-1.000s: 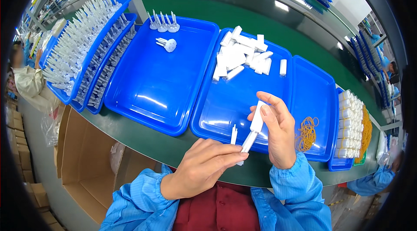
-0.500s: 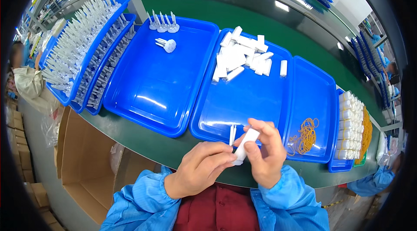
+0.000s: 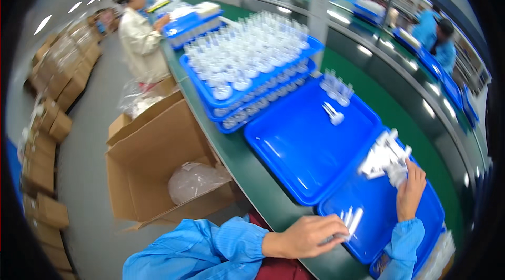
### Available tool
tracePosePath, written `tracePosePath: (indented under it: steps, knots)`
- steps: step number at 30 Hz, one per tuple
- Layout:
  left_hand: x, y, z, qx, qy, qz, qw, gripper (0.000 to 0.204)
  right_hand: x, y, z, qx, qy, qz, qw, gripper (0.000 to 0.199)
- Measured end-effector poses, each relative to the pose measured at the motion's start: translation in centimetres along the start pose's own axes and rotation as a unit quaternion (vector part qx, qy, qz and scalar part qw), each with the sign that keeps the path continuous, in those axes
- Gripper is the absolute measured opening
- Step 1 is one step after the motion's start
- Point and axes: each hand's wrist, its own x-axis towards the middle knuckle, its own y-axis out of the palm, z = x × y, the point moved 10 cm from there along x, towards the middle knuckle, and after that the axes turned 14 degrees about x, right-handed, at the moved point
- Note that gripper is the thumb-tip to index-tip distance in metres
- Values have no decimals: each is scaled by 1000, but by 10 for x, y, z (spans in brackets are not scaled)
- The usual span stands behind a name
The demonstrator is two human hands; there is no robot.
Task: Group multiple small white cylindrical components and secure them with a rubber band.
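My left hand (image 3: 311,236) is closed around a pronged plastic piece (image 3: 345,220) near the front edge of a blue tray. Thin white prongs rise from it, with a thicker white tube (image 3: 356,220) beside them; its base is mostly behind my fingers. Farther right, my right hand (image 3: 412,190) is at the pile of white tubes (image 3: 380,157) in the same tray (image 3: 363,196). Its fingers bend around something pale and translucent (image 3: 397,175), too blurred to name.
Another blue tray (image 3: 300,148) has clear pronged pieces (image 3: 336,90) at its far end. Stacked trays full of such pieces (image 3: 247,53) stand beyond it. An open carton (image 3: 152,153) with a plastic bag (image 3: 194,181) is left of the bench. A person (image 3: 139,32) stands farther along.
The view has swung left. My hands have moved apart: the left stays near the tray's front edge, the right has reached the white pile. The pronged piece is now in my left hand.
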Motion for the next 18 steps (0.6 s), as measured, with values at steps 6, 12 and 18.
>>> tracePosePath:
  steps: [6, 12, 18]
  knots:
    - [-17, -2, 10, -12, -3, 6, 1000, 25, -13, 25, -6, -39, 17, 137, 990, 30]
    - [-18, 15, 6, 101, 48, 78, 991, 25, -29, -15, 18, 136, 84, 86, 983, 32]
    - [-11, 20, 0, 206, 121, 111, 965, 31, -65, -6, 63, 468, 338, 12, 816, 47]
